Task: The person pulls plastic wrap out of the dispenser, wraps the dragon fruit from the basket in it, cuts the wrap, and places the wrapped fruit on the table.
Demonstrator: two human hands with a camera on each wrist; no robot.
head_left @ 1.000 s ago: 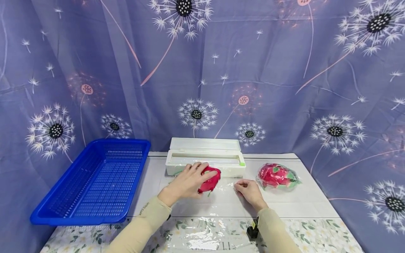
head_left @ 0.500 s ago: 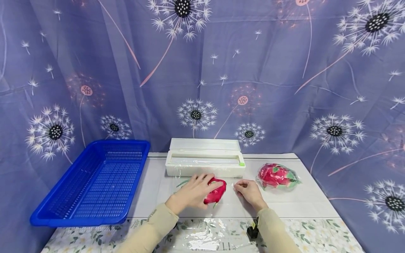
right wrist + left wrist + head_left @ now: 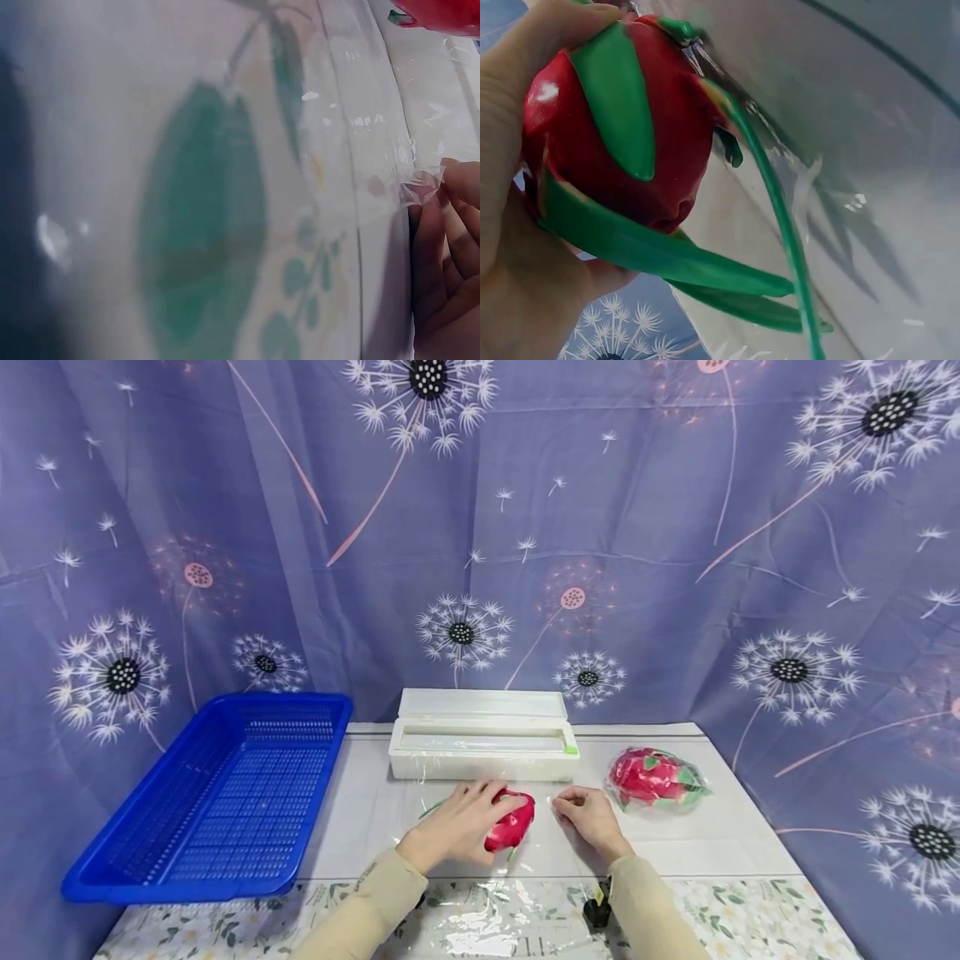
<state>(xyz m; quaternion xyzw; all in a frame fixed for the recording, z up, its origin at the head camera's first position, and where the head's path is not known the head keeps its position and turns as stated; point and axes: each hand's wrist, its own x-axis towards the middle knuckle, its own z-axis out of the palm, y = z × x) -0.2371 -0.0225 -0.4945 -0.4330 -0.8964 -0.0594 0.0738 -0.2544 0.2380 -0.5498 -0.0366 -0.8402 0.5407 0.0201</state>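
Observation:
My left hand [image 3: 457, 822] grips a red dragon fruit [image 3: 512, 823] with green scales, resting on a sheet of clear plastic wrap [image 3: 517, 852] spread on the table. In the left wrist view the dragon fruit [image 3: 622, 142] fills my palm [image 3: 510, 247], its long green scales pointing away. Just right of the fruit, my right hand [image 3: 588, 814] pinches the wrap's edge. The right wrist view shows its fingertips [image 3: 442, 225] holding a crumpled bit of the wrap [image 3: 420, 184].
A white cling-film dispenser box [image 3: 483, 745] stands open behind the hands. A second dragon fruit wrapped in film [image 3: 654, 778] lies at the right. A blue plastic basket [image 3: 217, 793] sits at the left. A dandelion-print curtain [image 3: 675, 527] hangs behind the table.
My left hand has brought the dragon fruit from near the dispenser toward me and a little right, onto the wrap. The right hand has barely moved.

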